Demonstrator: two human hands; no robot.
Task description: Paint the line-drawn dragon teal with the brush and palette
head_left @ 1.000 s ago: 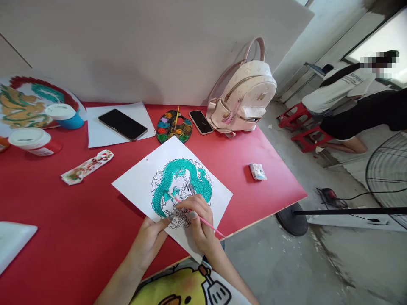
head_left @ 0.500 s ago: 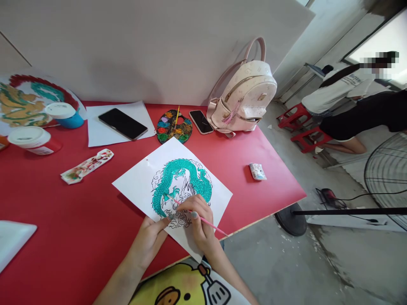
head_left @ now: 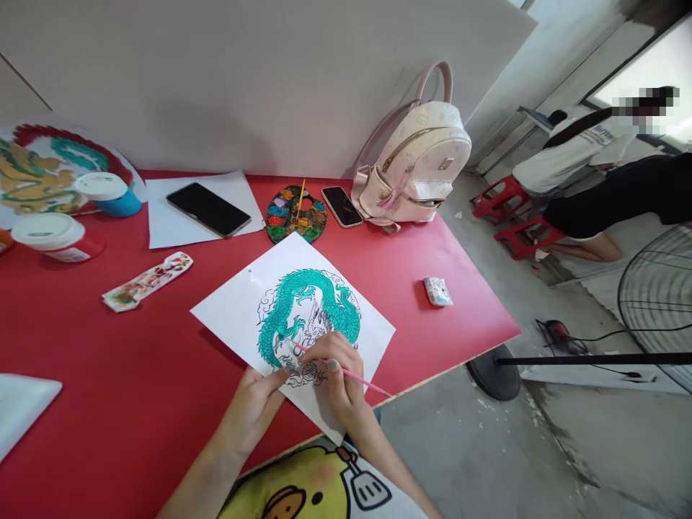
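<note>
A white sheet of paper [head_left: 238, 306] with a printed dragon outline lies at the red table's front edge, turned cornerwise. Much of the dragon's body [head_left: 274, 317] is coloured teal; the head and the clouds are uncoloured line work. My right hand [head_left: 339, 371] is closed around a thin pink paintbrush [head_left: 357, 378]. The brush tip touches or hovers just over the dragon's lower left, by a teal claw; I cannot tell which. My left hand [head_left: 261, 393] grips the paper's lower left edge, thumb on top and fingers hidden beneath.
Behind the paper lie a paint palette [head_left: 277, 213] with a brush on it and two phones, one the black phone [head_left: 208, 209]. A pink backpack [head_left: 422, 166] leans on the wall. Paint tubs [head_left: 57, 238] stand left. A fan [head_left: 657, 310] and seated people are to the right.
The brush tip has shifted very slightly downward on the dragon, with a small motion of my right hand. My left hand and the paper stay in place.
</note>
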